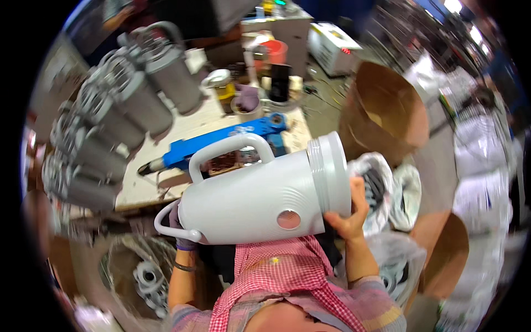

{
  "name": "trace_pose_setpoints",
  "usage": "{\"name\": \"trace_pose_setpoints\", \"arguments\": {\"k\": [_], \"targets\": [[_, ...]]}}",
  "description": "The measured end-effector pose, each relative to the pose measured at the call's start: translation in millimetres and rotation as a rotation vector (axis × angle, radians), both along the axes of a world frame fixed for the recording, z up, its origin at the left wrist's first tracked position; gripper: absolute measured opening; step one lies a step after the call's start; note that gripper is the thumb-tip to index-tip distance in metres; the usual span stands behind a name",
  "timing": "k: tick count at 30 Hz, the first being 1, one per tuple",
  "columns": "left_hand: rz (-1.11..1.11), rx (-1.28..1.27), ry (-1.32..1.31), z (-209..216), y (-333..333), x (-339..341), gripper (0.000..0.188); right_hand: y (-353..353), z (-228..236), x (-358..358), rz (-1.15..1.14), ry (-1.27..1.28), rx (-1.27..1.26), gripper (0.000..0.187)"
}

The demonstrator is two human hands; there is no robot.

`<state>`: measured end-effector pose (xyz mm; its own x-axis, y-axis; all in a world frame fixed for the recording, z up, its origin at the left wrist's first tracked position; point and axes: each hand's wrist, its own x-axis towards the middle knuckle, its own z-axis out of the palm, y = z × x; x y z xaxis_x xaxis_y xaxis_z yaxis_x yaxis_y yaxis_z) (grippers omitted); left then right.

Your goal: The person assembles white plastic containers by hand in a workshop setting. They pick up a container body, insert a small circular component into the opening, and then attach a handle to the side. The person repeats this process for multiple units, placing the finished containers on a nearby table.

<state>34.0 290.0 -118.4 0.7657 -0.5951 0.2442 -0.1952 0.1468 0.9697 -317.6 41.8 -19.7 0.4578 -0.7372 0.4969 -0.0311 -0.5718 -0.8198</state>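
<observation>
grey plastic jug [260, 202] lies on its side in the air, near the person's chest, in front of the worktop [182, 130]. the left hand [181, 232] is clamped around its base end, the right hand [348, 218] closed on the wide rim. it looks like an inspecting or fitting step; next calls for a steady turn. finished jugs [127, 105] stand far left.

Left hand [182, 232] mostly behind jug [260, 199]
</observation>
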Motion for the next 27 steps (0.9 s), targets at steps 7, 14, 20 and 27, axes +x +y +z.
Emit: {"name": "trace_pose_setpoints", "arguments": {"k": [7, 14, 20, 27], "targets": [[-0.156, 0.092, 0.582, 84.8, 75.2, 16.3, 0.032, 15.4, 22.6, 63.7, 0.497, -0.304, -0.254, 0.068], [-0.017, 0.061, 0.64, 55.6, 134.3, 24.5, 0.056, 10.2, 25.0, 84.5, 0.717, -0.257, -0.224, 0.047], [0.497, 0.065, -0.418, 153.5, 106.6, -5.9, 0.042, 8.7, -34.1, 148.0, 0.463, -0.189, 0.675, 0.054], [0.558, -0.001, -0.58, 168.2, 159.7, -1.8, 0.041, 55.2, -54.0, 195.9, 0.637, -0.351, 0.497, 0.052]]}}
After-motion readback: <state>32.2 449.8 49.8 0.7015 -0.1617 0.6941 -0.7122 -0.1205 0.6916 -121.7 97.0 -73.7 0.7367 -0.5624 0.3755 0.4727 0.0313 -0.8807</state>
